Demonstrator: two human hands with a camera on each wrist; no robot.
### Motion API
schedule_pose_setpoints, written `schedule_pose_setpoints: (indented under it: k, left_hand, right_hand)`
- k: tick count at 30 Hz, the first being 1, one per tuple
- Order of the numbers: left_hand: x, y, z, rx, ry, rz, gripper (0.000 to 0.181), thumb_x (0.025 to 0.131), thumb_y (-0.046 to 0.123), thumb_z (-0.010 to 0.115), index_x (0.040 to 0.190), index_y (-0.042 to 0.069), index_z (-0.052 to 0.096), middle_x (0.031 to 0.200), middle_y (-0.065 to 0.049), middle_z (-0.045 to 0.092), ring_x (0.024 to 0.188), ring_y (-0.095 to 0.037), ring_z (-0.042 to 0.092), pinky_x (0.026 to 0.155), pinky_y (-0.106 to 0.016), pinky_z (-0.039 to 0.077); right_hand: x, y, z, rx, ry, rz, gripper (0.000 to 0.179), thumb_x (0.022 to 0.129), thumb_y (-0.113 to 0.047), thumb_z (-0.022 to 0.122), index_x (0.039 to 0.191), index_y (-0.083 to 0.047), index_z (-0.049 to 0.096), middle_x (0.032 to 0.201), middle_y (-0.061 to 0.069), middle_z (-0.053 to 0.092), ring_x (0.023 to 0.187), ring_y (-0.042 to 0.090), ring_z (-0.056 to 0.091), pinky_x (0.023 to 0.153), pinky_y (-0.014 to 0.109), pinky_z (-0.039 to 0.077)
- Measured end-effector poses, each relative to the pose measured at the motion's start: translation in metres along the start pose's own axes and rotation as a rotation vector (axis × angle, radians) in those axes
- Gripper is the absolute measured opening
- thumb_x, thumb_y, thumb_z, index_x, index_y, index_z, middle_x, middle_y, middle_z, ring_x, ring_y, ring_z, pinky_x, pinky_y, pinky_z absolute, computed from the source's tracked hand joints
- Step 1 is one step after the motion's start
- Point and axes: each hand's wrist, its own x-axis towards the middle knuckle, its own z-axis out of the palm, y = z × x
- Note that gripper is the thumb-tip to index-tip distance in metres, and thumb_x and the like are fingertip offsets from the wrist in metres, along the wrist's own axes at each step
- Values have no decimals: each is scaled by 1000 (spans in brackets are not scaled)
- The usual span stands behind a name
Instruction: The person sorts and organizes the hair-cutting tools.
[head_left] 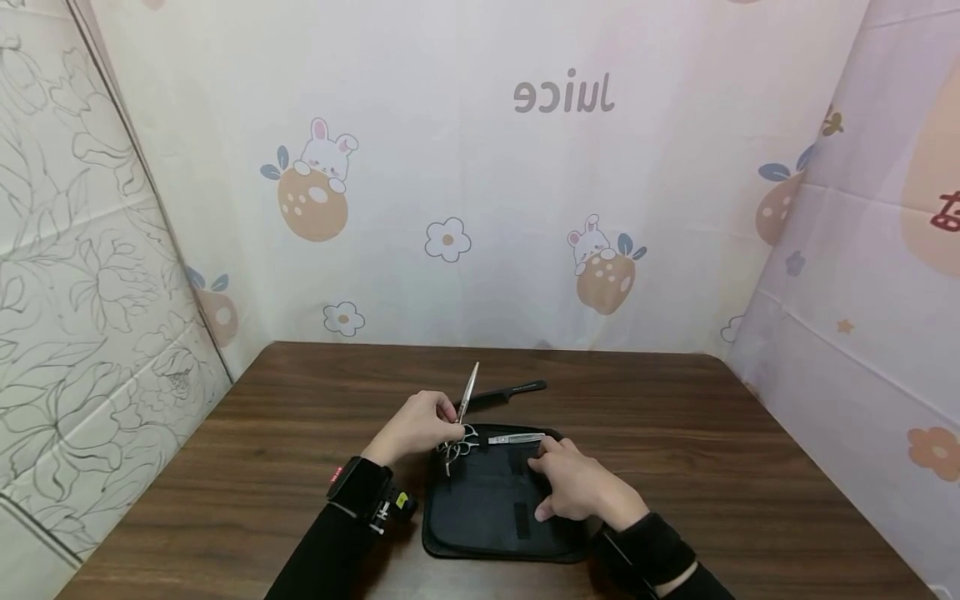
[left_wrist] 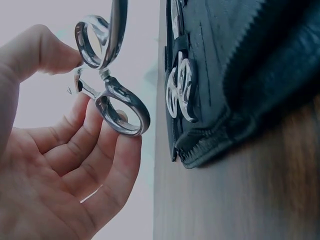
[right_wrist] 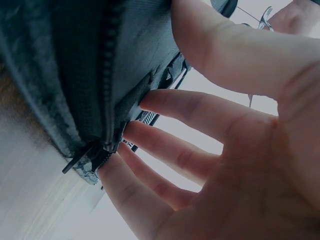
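My left hand [head_left: 420, 427] pinches a pair of hairdressing scissors [head_left: 468, 390] by the handles, blades pointing up, over the far left corner of a black zip case [head_left: 480, 525]. Their shiny finger rings [left_wrist: 122, 107] show large in the left wrist view. A second pair of scissors [head_left: 516, 438], with a toothed blade, lies across the far part of the case; its handles [left_wrist: 181, 87] sit by a black strap. My right hand [head_left: 585, 487] rests on the right side of the case, its extended fingertips at the zipped edge [right_wrist: 107, 145] in the right wrist view.
A black comb [head_left: 517, 390] lies on the brown wooden table [head_left: 675, 433] just behind the case, partly hidden by the raised scissors. Printed curtains [head_left: 450, 167] close off the back and right, and a flower-patterned panel [head_left: 90, 275] stands at left.
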Motion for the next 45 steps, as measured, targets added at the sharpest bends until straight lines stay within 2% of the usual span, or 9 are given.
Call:
schedule_pose_setpoints:
  k: [11,18,29,34,40,45]
  left_hand:
    - [4,5,5,-111,-40,51,13,86,18,71,93,9,66,84,0,63,73,-15,57,71,-34,46]
    - [5,6,10,-123,-55,68,12,84,17,71,91,8,67,83,1,65,75,-14,59,73,-33,48]
    - [2,10,14,-171,-75,91,12,87,19,72,92,8,68,83,2,66,74,-13,59,70,-31,47]
    - [3,14,16,-187,-89,98,13,89,21,73,92,9,67,84,2,67,76,-15,59,71,-33,46]
    - [1,16,15,-223,-108,96,12,90,20,72,93,9,68,85,2,67,77,-16,59,71,-34,46]
    - [-1,16,14,-221,-117,90,11,89,19,72,92,9,68,85,2,68,76,-15,58,70,-33,45]
  right_hand:
    - [0,0,-1,-5,-7,20,64,76,-21,91,132,-3,67,130,7,52,111,26,46,83,49,48]
    - [0,-1,-2,-2,-4,16,64,75,-21,91,131,-2,67,129,7,52,111,25,46,83,48,48]
    - [2,-1,-3,4,-19,23,64,75,-22,91,132,-3,67,126,4,52,112,24,47,86,49,49]
    - [1,3,-5,57,13,8,58,77,-20,90,129,-4,69,125,6,54,115,27,49,89,49,49]
    - [1,7,-6,135,35,19,50,84,-20,85,128,-4,68,134,13,57,128,35,51,102,55,44]
    - [6,12,-11,214,107,-19,41,88,-16,80,124,-1,69,124,13,66,117,32,61,98,53,48]
